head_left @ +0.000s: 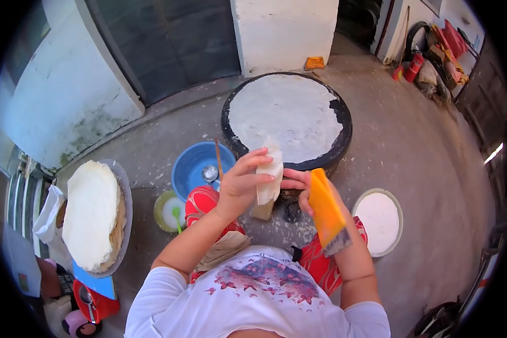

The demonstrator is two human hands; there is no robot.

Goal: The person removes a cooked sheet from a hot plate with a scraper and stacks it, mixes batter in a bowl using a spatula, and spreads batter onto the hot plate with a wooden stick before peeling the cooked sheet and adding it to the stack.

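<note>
My left hand [243,183] is raised in front of the griddle, with its fingers closed around a thin, pale, crumpled strip [269,186]; I cannot tell whether it is dough sheet or cloth. Close beside it, my right hand [303,191] holds an orange scraper [325,204] with a smeared end, pointing down toward my forearm. Two fingers of that hand stretch toward the strip and seem to touch it. Beyond both hands lies a round black griddle [345,143], mostly covered by a thin white sheet of batter [284,112] with a ragged right edge.
At left, a stack of thin pale pancakes [93,217] rests on a round tray [127,225]. A blue basin [180,169] holds a metal ladle [209,173]. Near my knees are a green bowl [162,217] with a green spoon [177,217] and a tub of white batter [377,222].
</note>
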